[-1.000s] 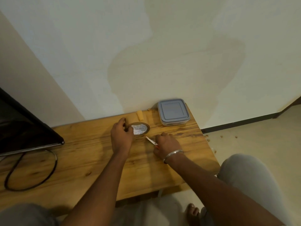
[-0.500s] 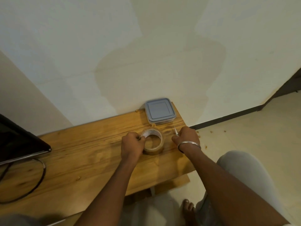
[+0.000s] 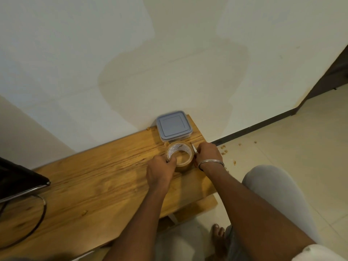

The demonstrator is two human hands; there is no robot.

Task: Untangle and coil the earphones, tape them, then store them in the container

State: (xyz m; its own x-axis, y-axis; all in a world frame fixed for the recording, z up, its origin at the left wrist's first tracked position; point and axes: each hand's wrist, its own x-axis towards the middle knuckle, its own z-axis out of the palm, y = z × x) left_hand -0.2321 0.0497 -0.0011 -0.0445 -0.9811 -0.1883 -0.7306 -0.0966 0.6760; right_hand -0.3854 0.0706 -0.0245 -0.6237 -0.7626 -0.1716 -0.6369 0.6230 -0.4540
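Observation:
A roll of brown tape lies on the wooden table near its right end. My left hand grips the roll's left rim, fingers hooked into the core. My right hand, with a metal bangle at the wrist, touches the roll's right side and holds a small thin blade that points up and away. Just behind the roll, against the wall, stands the square clear container with its grey lid on. No earphones are visible.
A dark screen and a black cable loop sit at the table's left. The table's right edge is right beside my right hand, with crumbs on the tiled floor beyond. My knees and a bare foot show below.
My left hand has pulled the tape roll toward the right end, nearer the container. My right hand with the blade has come up against the roll's right side. The camera has shifted right.

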